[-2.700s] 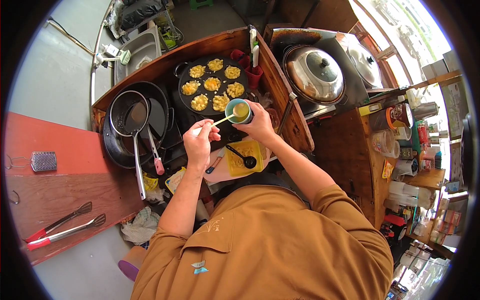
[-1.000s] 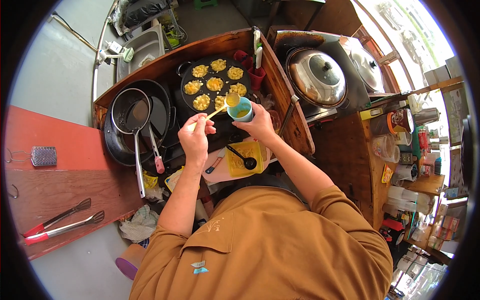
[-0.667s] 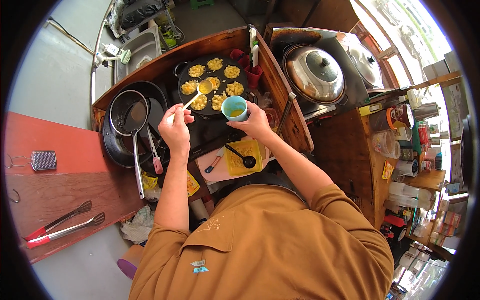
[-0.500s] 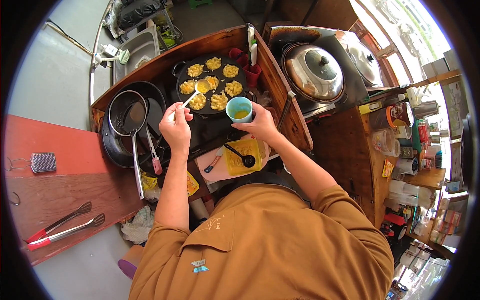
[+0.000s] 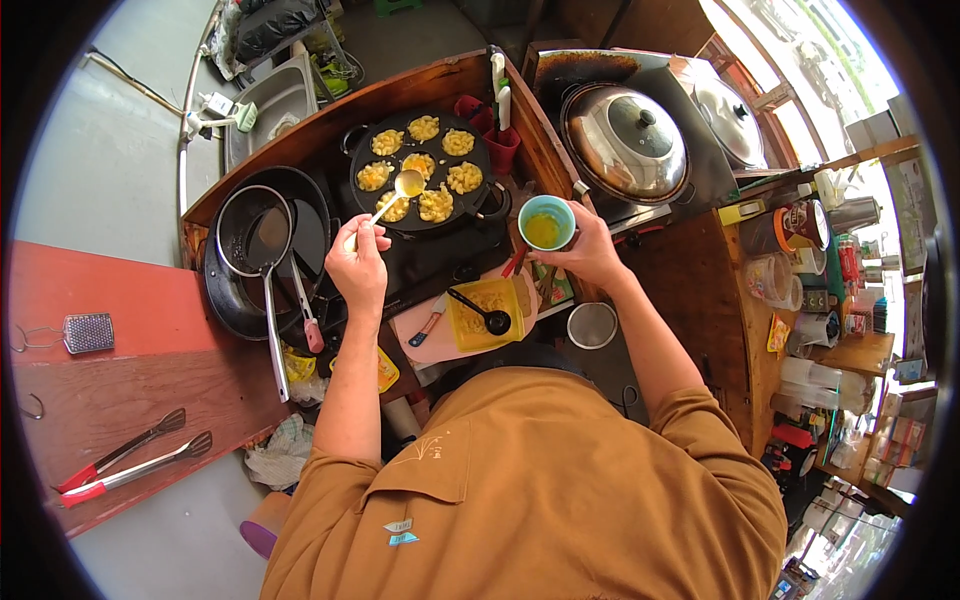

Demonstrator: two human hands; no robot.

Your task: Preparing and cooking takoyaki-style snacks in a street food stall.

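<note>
With fingers closed around its handle, my left hand [image 5: 357,262] holds a spoon [image 5: 408,184] that has yellow liquid in its bowl. The spoon hangs over a black multi-hole pan [image 5: 440,212], whose round hollows hold yellow, lumpy pieces. To the right of the pan, my right hand [image 5: 590,248] grips a light blue cup [image 5: 546,222] with yellow liquid inside. Below the pan, a yellow tray [image 5: 466,335] with pale chopped food and a black ladle [image 5: 494,321] rests on a pink board [image 5: 412,318], beside a blue-handled knife [image 5: 428,328].
Left of the pan, a saucepan [image 5: 272,275] lies in a large black wok [image 5: 222,300]. A wooden guard [image 5: 400,88] rises behind the stove. A lidded pot [image 5: 625,145] stands at the far right. A round strainer [image 5: 592,326] sits below my right hand; tongs [image 5: 130,470] lie at left.
My right hand has moved the cup to the right, away from the pan, and its opening shows more. The spoon has shifted slightly right and down, still over the pan.
</note>
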